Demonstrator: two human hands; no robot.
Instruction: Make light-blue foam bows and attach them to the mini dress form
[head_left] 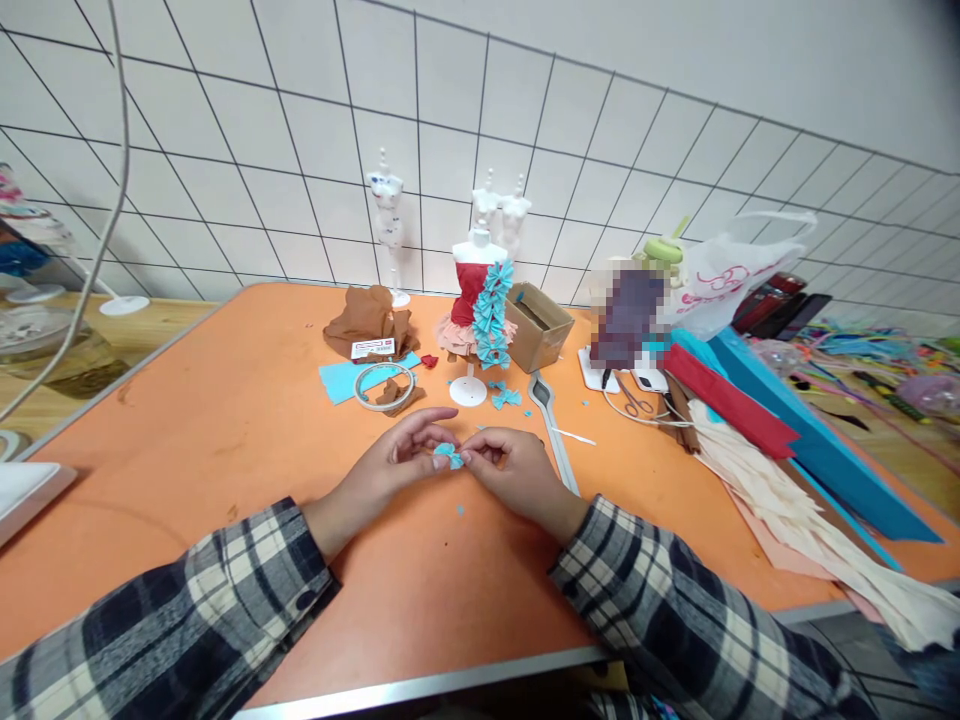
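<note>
Blue paper scrap (449,456) — pinched | left fingers (429,447) — right fingers (474,455)

Navy-and-cream plaid sleeves, apparently flannel, above each bare hand (390,468).

1. The counter (247,400) is orange.
2. The paper piece (450,456) is light blue.
3. The sleeves (225,600) are plaid in navy, white and grey.
4. The mannequin dress (480,305), beyond the paper piece, is red with blue bows.
5. The wall (300,150) is white with a black grid.
</note>
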